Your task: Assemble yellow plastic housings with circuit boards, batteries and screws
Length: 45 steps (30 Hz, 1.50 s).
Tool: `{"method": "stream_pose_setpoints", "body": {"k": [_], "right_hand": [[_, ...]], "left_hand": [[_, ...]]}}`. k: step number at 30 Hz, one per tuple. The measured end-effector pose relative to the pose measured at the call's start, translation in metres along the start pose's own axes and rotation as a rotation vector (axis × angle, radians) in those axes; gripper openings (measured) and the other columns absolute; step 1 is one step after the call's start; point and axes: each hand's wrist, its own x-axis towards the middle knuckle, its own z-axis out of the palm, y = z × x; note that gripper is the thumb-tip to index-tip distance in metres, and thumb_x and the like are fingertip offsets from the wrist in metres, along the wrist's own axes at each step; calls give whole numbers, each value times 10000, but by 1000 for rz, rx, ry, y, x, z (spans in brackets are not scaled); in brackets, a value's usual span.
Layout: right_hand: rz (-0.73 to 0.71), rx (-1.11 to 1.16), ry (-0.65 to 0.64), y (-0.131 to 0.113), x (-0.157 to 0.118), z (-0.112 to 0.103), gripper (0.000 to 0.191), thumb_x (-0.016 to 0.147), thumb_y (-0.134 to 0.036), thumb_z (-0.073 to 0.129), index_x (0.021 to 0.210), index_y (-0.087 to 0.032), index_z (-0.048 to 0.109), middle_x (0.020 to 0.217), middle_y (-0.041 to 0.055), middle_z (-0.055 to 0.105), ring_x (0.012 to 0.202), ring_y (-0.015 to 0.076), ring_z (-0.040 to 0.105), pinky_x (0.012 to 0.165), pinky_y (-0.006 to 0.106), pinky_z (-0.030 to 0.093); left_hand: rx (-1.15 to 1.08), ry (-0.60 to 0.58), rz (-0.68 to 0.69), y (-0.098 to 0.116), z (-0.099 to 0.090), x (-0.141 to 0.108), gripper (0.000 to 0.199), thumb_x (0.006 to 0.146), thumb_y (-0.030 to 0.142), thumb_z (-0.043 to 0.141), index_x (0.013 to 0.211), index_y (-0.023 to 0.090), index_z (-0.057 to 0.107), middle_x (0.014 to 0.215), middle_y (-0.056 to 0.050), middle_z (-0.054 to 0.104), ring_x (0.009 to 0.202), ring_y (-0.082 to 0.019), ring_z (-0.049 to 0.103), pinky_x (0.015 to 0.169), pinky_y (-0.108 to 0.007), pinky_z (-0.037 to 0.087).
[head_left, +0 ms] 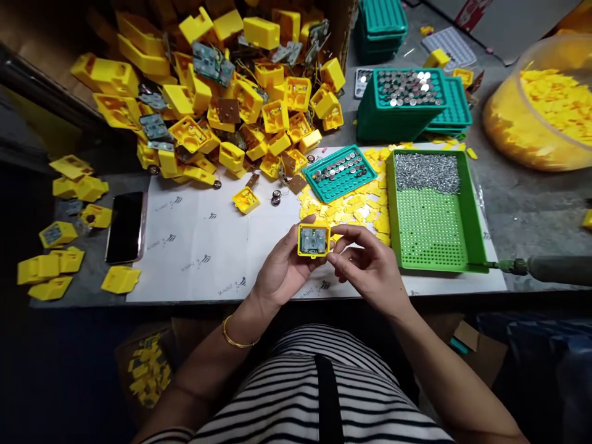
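A small yellow plastic case [314,254] is held above the white paper, its open side facing up toward me. Inside it lies a green circuit board [314,238] with pale round parts near the corners. My left hand [283,266] is closed around the case from the left and below. At the case's right edge, my right hand [375,271] pinches it with thumb and index finger, the other fingers curled. Just beyond are loose flat yellow plastic pieces [354,213] and a teal tray [340,176] partly filled with round metal button parts.
A green perforated tray [423,228] holds small silver screws [426,171]; an electric screwdriver [555,269] points at it. Yellow cases [250,98] with wired boards pile up behind. A phone [124,227] lies left. Stacked teal trays [393,120] and a clear tub [509,132] stand at right.
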Motion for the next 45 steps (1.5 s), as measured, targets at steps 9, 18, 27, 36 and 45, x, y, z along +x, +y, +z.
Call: {"method": "stream_pose_setpoints", "body": {"k": [9,18,27,36,45], "right_hand": [[-45,-231,-43,5,9,-3,505,777,-343,749,1223,-207,555,781,-30,545,552,77,503,527,241,462],[184,-84,-240,6,11,-15,593,790,-486,686,1278,-198,510,1015,58,602,667,123,617,532,252,527],[189,89,-142,6,17,-10,365,817,-339,652,1130,-178,555,945,27,645,650,92,607,630,258,546],[-208,-1060,49,-10,112,-44,224,931,-256,520,1015,-181,713,972,79,661,845,173,603,768,306,432],[-116,-1265,-64,2,162,-47,245,898,-149,507,990,-164,734,973,107,632,842,195,568,723,313,391]], "left_hand": [[112,-50,85,-3,-3,0,277,843,399,667,1052,218,674,1019,-30,693,940,-141,656,803,-244,523],[825,-94,399,-3,-24,-6,558,793,314,731,1293,260,491,1206,-75,665,1095,-196,651,954,-341,517],[512,-67,245,-1,-12,4,543,769,348,738,1268,218,567,1388,-115,550,1333,-277,473,1077,-400,427],[116,59,-123,-8,-5,19,256,870,258,621,1088,123,620,1168,-131,681,1052,-264,679,834,-351,580],[222,59,-181,3,-7,13,333,856,278,645,1156,142,596,1180,-138,672,994,-240,699,742,-296,597]]}}
